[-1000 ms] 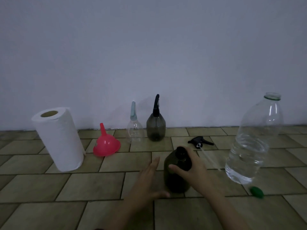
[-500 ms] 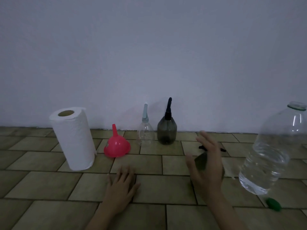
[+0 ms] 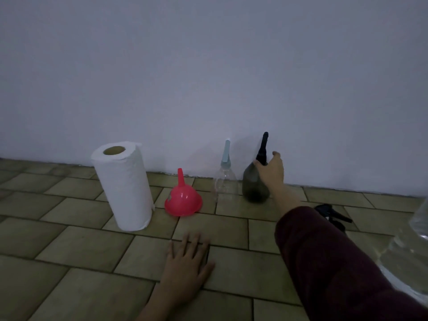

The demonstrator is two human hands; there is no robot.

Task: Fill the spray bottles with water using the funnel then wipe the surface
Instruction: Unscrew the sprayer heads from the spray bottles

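By the wall stands a dark spray bottle (image 3: pixel 253 186) with a black spray head. My right hand (image 3: pixel 272 170) reaches out to it, thumb on one side of its neck and fingers on the other. A clear spray bottle (image 3: pixel 225 181) with a pale blue head stands just left of it. The pink funnel (image 3: pixel 183 200) lies mouth down on the tiles, further left. My left hand (image 3: pixel 185 269) rests flat on the floor with fingers spread, holding nothing. A large clear water bottle (image 3: pixel 412 246) shows at the right edge, partly cut off.
A white paper towel roll (image 3: pixel 125 186) stands upright left of the funnel. A loose black spray head (image 3: pixel 333 212) lies on the tiles, partly hidden behind my right sleeve. The floor is tan tile meeting a plain wall.
My right hand let go of the near dark bottle and stretched forward to the dark spray bottle at the wall. My left hand settled flat on the tiles. The view shifted left.
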